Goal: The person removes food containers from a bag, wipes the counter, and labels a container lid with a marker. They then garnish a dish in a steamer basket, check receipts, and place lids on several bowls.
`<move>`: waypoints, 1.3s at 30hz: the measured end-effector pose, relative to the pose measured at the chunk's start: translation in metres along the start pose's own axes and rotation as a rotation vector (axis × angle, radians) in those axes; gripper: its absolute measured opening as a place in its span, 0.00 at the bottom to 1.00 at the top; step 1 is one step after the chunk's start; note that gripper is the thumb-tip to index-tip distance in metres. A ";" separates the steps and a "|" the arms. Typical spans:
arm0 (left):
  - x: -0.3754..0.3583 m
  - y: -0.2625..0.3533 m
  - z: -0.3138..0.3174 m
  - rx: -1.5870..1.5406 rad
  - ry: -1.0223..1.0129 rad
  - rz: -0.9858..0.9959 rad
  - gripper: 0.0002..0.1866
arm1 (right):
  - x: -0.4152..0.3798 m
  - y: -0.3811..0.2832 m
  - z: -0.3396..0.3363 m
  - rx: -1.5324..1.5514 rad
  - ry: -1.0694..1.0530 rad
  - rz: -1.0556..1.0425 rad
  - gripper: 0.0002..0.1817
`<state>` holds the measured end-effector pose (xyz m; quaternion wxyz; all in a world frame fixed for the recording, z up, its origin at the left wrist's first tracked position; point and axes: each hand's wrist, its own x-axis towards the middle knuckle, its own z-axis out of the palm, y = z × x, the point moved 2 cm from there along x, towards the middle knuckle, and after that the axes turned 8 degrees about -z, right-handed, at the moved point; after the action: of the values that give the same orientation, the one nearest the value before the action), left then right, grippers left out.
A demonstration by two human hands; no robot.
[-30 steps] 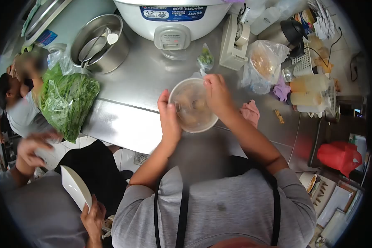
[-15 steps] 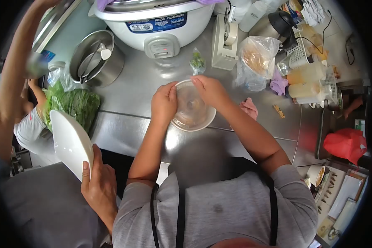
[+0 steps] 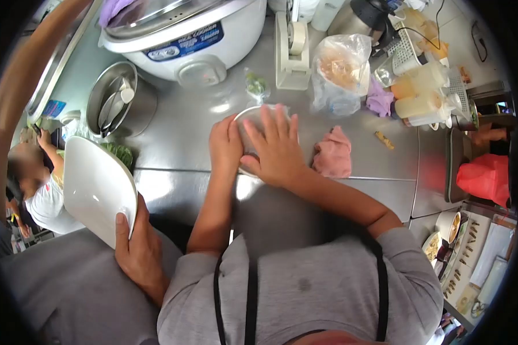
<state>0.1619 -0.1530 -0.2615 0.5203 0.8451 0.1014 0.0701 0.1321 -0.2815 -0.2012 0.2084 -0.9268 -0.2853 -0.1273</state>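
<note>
Right hand: our right hand [image 3: 276, 150] lies flat, fingers spread, palm down on top of the round plastic container [image 3: 248, 121], gripping nothing.
Left hand: our left hand [image 3: 224, 146] curls against the container's near-left rim; how tightly it holds, we cannot tell.
Container: it sits on the steel counter [image 3: 178, 138], directly under our right palm, mostly covered.
Orientation: mouth facing up, flat on the counter; being round, it shows no long axis.
Beyond our fingertips: a small bag of greens [image 3: 255, 84], a tape dispenser [image 3: 292, 52] and the rice cooker [image 3: 184, 35].
Right of our right hand: a pink cloth [image 3: 332, 153], close by, with a bagged food parcel [image 3: 339, 72] farther off.
Left of our left hand: a steel pot [image 3: 118, 103]; nearer us, another person's hand [image 3: 137, 253] holds a white plate [image 3: 95, 187] on edge.
</note>
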 end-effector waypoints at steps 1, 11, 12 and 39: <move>0.002 0.005 0.002 -0.014 0.002 -0.029 0.12 | 0.002 0.005 -0.002 0.002 -0.016 -0.033 0.34; -0.009 0.007 -0.006 -0.050 0.017 -0.087 0.18 | 0.049 0.193 0.019 0.512 0.183 0.655 0.23; -0.012 0.015 -0.008 -0.035 0.029 -0.079 0.19 | 0.049 0.202 0.024 0.514 0.065 0.686 0.23; 0.081 0.073 0.112 0.654 -0.102 0.086 0.14 | -0.113 0.040 -0.051 0.633 0.321 0.323 0.09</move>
<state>0.2728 -0.2622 -0.2455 0.2225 0.9732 0.0566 0.0131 0.0582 -0.3883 -0.2090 0.5433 -0.8180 -0.1249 -0.1418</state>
